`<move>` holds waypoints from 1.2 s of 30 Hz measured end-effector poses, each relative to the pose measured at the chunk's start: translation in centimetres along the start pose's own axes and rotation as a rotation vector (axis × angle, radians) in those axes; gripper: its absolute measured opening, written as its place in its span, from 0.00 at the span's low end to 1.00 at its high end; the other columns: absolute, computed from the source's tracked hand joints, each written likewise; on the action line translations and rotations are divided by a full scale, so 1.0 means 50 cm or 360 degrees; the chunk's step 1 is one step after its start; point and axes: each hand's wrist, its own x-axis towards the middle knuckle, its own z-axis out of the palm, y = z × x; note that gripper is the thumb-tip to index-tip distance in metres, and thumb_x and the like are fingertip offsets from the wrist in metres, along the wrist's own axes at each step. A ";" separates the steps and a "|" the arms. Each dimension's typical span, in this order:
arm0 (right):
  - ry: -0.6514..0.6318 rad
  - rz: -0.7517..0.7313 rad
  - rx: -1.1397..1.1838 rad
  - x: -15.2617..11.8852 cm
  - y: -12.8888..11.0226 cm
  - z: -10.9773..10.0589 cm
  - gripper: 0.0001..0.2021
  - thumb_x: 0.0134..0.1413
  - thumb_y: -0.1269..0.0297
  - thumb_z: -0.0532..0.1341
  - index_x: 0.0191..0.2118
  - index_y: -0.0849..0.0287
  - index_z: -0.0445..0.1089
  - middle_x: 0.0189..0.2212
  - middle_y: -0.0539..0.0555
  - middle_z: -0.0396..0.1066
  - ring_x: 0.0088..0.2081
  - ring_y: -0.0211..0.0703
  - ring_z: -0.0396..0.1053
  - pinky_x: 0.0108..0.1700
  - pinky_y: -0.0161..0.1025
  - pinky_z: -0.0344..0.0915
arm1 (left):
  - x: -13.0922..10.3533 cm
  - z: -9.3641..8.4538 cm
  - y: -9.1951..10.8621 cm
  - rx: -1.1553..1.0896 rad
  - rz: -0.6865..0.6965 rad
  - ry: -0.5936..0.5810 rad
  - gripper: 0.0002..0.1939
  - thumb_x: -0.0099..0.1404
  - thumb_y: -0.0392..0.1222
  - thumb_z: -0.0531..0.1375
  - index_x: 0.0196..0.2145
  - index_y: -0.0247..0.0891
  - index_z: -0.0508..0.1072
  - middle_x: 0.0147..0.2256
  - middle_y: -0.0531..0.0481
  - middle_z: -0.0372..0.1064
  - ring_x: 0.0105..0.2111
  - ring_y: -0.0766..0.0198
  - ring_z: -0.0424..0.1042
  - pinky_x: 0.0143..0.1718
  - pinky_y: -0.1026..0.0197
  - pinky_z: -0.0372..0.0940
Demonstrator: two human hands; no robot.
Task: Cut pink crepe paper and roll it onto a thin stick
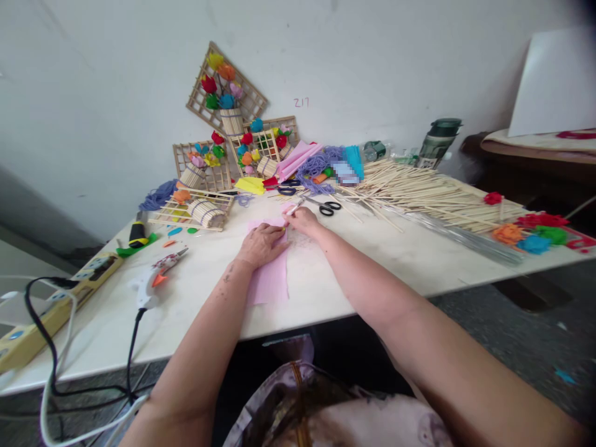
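patterned clothing (372, 422) nearest; left hand (264, 244) flat on pink paper (272, 285), grip spread, nothing clasped; right hand (302, 220), grip closed around slim white tool (294, 207).

The light is soft, with edges stretched.

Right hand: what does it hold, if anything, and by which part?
The right hand pinches a slim, pale pen-like tool, apparently near its lower end.
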 end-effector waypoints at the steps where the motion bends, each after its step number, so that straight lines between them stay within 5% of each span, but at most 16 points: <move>1: -0.0003 -0.0001 -0.0014 0.000 0.000 0.000 0.16 0.55 0.58 0.51 0.29 0.59 0.73 0.29 0.52 0.74 0.35 0.40 0.70 0.38 0.32 0.61 | -0.001 0.000 -0.001 0.0020 -0.0003 0.0025 0.22 0.62 0.55 0.48 0.48 0.46 0.70 0.52 0.50 0.63 0.50 0.55 0.58 0.50 0.50 0.57; 8: -0.0017 0.0000 -0.0063 0.001 0.000 -0.001 0.17 0.56 0.56 0.51 0.28 0.57 0.74 0.29 0.52 0.74 0.36 0.40 0.70 0.39 0.32 0.60 | -0.008 -0.002 -0.006 0.0095 -0.0054 0.0050 0.22 0.61 0.58 0.48 0.48 0.51 0.70 0.55 0.51 0.57 0.51 0.50 0.55 0.50 0.46 0.55; 19: 0.0103 0.0038 0.0022 0.002 0.002 0.001 0.17 0.55 0.53 0.52 0.32 0.59 0.73 0.30 0.53 0.74 0.35 0.39 0.70 0.36 0.31 0.61 | 0.000 0.000 -0.004 0.0081 0.0023 0.0014 0.22 0.63 0.55 0.47 0.48 0.46 0.69 0.48 0.52 0.68 0.50 0.53 0.57 0.48 0.49 0.55; 27: 0.0043 -0.0135 0.0201 0.017 0.014 0.017 0.09 0.47 0.66 0.58 0.36 0.59 0.72 0.36 0.51 0.74 0.38 0.38 0.69 0.40 0.31 0.61 | -0.002 -0.002 -0.002 0.0085 -0.0032 -0.0017 0.23 0.63 0.55 0.47 0.50 0.47 0.68 0.50 0.55 0.67 0.48 0.54 0.60 0.46 0.52 0.57; 36: -0.0039 -0.0066 -0.0088 0.007 -0.005 0.013 0.15 0.54 0.57 0.51 0.38 0.59 0.70 0.35 0.54 0.74 0.38 0.42 0.69 0.39 0.35 0.61 | -0.004 0.000 -0.006 0.0035 -0.0050 -0.0059 0.25 0.62 0.57 0.47 0.51 0.45 0.68 0.51 0.57 0.66 0.48 0.54 0.60 0.48 0.53 0.58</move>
